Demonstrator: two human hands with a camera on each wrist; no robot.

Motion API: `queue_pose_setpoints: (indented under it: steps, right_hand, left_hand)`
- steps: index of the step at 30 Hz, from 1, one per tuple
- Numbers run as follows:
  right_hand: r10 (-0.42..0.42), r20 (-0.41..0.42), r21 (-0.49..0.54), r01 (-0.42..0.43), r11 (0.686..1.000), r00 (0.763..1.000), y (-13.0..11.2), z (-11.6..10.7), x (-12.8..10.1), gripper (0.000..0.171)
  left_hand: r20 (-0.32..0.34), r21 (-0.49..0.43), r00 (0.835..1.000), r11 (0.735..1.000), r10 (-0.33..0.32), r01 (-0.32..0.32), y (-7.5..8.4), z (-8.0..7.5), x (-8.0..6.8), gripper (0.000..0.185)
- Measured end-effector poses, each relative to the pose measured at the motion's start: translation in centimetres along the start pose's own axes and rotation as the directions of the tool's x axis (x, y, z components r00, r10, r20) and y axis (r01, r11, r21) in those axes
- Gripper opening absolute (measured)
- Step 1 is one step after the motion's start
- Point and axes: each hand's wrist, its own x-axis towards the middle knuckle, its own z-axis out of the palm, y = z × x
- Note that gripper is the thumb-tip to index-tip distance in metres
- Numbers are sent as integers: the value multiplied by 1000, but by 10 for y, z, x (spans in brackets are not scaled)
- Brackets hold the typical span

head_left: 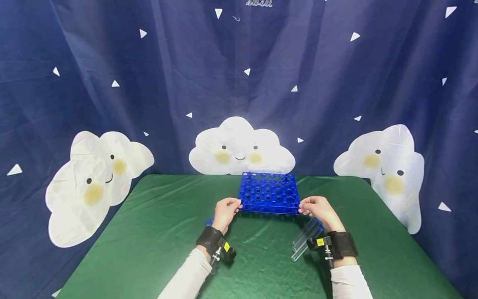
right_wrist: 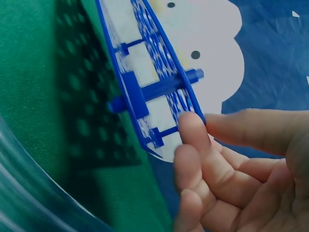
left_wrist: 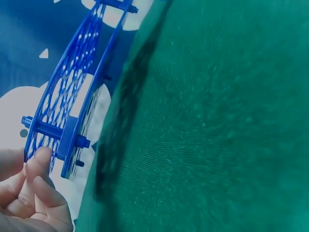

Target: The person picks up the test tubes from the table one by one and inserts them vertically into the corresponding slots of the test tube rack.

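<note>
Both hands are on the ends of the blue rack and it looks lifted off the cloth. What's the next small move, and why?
Probably lower the blue rack level onto the green table. The left hand and right hand pinch its ends, and its shadow suggests it hangs above the cloth. The clear tubes lie just behind, so set it down clear of them.

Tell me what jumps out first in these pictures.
A bright blue rack full of round holes sits mid-table on the green cloth, gripped at each end by the left hand and right hand. Clear tubes lie beside the right wrist.
</note>
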Motion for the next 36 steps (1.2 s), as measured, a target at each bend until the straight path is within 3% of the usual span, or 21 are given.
queue_pose_setpoints:
  steps: [7,12,22,25,36]
  right_hand:
    - [-48,153,71,38,997,987,5,-10,1,19]
    - [-105,277,96,81,992,955,9,-15,1,14]
    - [-205,467,91,184,979,860,12,-16,-2,19]
    - [-230,522,100,209,973,821,13,-14,-2,21]
    - [-229,648,95,221,971,726,23,-7,0,20]
  left_hand:
    - [16,-31,1000,999,25,-24,5,-12,-18,19]
    - [36,-20,999,999,37,-37,6,-20,-31,20]
    - [70,17,997,999,27,-28,-3,-37,-58,22]
    - [73,14,997,1000,10,-11,-8,-41,-63,22]
    - [102,19,995,1000,-17,15,-16,-52,-85,25]
